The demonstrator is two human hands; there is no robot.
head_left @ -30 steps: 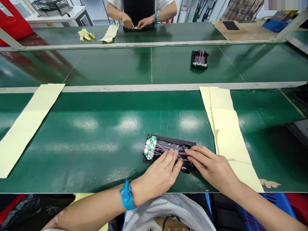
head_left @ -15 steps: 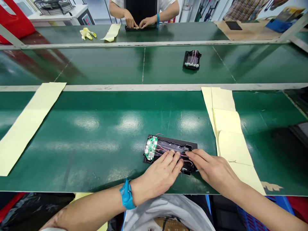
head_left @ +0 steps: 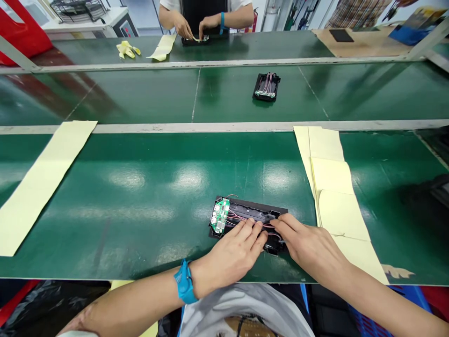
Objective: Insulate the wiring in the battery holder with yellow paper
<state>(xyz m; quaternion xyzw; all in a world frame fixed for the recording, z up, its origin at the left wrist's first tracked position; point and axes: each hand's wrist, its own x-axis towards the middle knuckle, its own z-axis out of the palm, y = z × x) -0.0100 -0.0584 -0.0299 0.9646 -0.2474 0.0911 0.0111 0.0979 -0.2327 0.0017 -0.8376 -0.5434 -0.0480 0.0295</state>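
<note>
Several wires [head_left: 236,216], best guided gently, cross my casing [head_left: 257,215], left fingers [head_left: 247,228] close together, right fingers [head_left: 285,227] at its three-o'clock end, pinch unclear.

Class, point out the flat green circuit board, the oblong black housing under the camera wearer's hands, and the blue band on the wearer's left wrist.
Green circuit board [head_left: 220,216]: head view, middle of its face.
Black housing [head_left: 262,216]: head view, bare interior.
Blue band [head_left: 185,282]: head view, middle of its outer side.
</note>
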